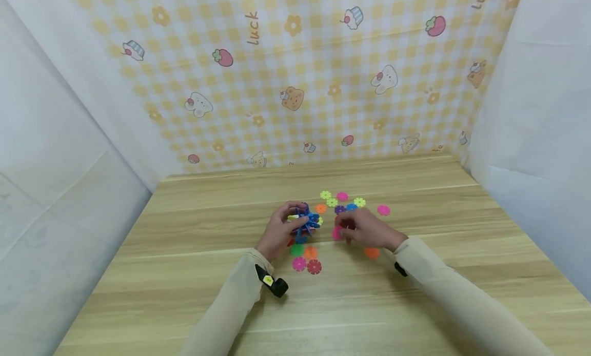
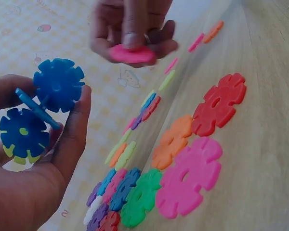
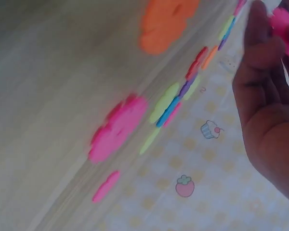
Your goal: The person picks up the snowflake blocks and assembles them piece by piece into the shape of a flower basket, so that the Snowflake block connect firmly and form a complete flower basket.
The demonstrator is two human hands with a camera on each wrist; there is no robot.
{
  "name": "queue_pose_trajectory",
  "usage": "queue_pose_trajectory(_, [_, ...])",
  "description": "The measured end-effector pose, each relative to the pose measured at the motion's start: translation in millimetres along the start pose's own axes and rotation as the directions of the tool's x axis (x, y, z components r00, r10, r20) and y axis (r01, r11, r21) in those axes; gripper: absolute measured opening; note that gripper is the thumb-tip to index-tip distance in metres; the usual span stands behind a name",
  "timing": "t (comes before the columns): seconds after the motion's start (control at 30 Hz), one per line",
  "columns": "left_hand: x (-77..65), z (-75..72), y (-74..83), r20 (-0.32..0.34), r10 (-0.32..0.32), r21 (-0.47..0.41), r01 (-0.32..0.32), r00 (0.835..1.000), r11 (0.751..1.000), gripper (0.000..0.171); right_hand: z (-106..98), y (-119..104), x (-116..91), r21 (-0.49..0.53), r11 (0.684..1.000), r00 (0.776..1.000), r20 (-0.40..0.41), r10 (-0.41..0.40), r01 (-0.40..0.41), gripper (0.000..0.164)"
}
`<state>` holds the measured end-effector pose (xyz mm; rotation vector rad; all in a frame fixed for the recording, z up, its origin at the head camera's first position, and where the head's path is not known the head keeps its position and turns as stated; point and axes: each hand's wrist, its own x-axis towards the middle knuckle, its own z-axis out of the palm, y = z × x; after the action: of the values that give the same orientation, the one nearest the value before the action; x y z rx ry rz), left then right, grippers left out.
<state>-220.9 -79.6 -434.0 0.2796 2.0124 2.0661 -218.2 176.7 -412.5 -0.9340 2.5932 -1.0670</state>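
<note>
My left hand (image 1: 278, 230) holds a cluster of interlocking snowflake discs (image 2: 60, 85). Blue discs make up most of what shows of it, with yellow-green at the lower edge. To the right of it, my right hand (image 1: 369, 229) pinches one pink snowflake disc (image 2: 133, 54) between thumb and fingers, apart from the cluster. The same pink disc (image 3: 282, 30) shows at the right wrist view's edge. Nearest the left hand on the table lie a green disc (image 2: 141, 198), a pink disc (image 2: 189, 177), an orange disc (image 2: 173, 140) and a red disc (image 2: 219, 104).
Several loose discs lie flat on the wood-patterned table (image 1: 184, 274), among them yellow-green (image 1: 359, 202), orange (image 1: 372, 253) and pink (image 1: 383, 210) discs. Behind the table hangs a yellow checked cloth (image 1: 277, 63). White sheets (image 1: 545, 115) stand at both sides.
</note>
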Motion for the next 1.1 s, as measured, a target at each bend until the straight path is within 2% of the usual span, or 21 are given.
queue_pose_trajectory(0.07, [-0.3, 0.5, 0.9, 0.004, -0.001, -0.006, 0.002, 1.000, 1.000, 0.036, 0.7, -3.3, 4.0, 0.065, 0.998, 0.998, -0.055, 0.014, -0.011, 0.009])
queue_pose_trajectory(0.2, [-0.7, 0.6, 2.0, 0.019, 0.002, -0.010, -0.002, 1.000, 1.000, 0.035, 2.4, -10.7, 10.0, 0.118, 0.992, 0.987, -0.151, 0.051, -0.033, 0.013])
queue_pose_trajectory(0.37, [-1.0, 0.1, 2.2, 0.044, -0.001, -0.033, 0.003, 0.999, 0.999, 0.036, 4.9, -17.5, 15.1, 0.172, 0.985, 0.976, -0.210, 0.059, -0.023, 0.015])
queue_pose_trajectory(0.57, [-0.6, 1.7, 1.2, 0.105, 0.026, -0.061, -0.020, 0.994, 0.998, 0.038, 9.7, -24.6, 23.1, 0.235, 0.972, 0.956, -0.287, 0.065, 0.004, 0.014])
queue_pose_trajectory(1.1, [-2.4, 4.2, -0.2, 0.132, 0.078, -0.040, -0.074, 0.988, 0.996, 0.036, 10.8, -34.0, 26.6, 0.211, 0.976, 0.928, -0.351, 0.123, -0.049, 0.009])
